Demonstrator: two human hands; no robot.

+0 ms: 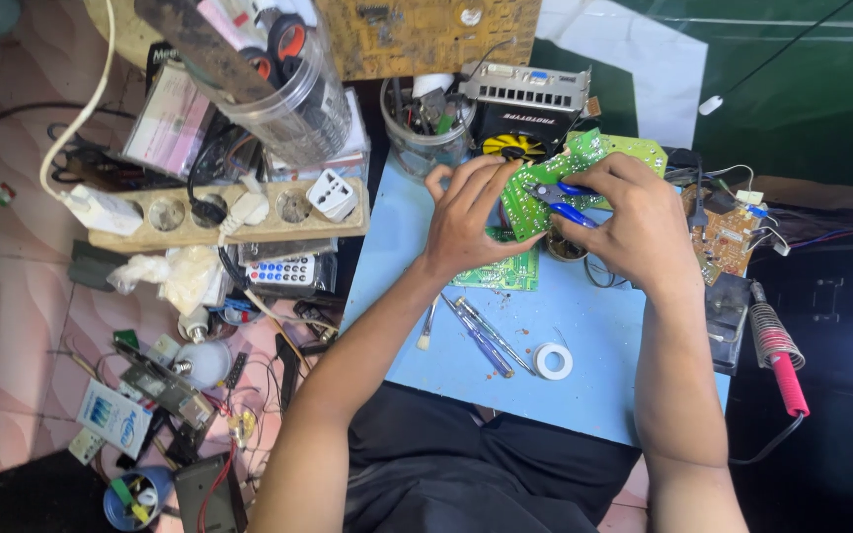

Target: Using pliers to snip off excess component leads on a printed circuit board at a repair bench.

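A blue tabletop [584, 385] carried the work. Above it, the left hand [466, 212] gripped a green circuit board [584, 158], held tilted. The right hand [634, 217] was closed around blue-handled cutters [560, 197], tips against the board. A small tape roll [553, 360] lay nearer the person.

— How many circuit boards?
— 4: 1 green board [545, 183] in the hands, 1 green [507, 271] beneath, 1 brown [725, 237] at right, 1 yellow [436, 35] at top.
— Hands?
— 2. Also 1 solder roll [553, 360], 1 soldering iron [780, 360].
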